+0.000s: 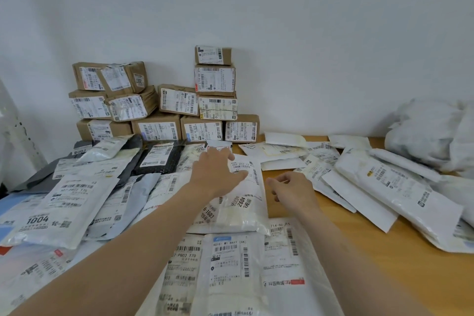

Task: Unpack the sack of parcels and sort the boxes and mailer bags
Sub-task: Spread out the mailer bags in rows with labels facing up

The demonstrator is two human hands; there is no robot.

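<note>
My left hand (218,174) lies flat with straight fingers on a white mailer bag (243,202) in the middle of the table, pressing its upper part. Just right of that bag hovers my right hand (292,188), fingers loosely curled and holding nothing. Several brown cardboard boxes (159,102) with white labels are stacked against the back wall. White, grey and black mailer bags (66,202) cover the table's left and front. Another spread of white mailer bags (372,182) lies at the right. The crumpled white sack (433,133) sits at the far right against the wall.
The wooden table (372,251) shows bare between the two bag piles and at the front right. A white wall closes the back. A pale upright object (15,136) stands at the left edge.
</note>
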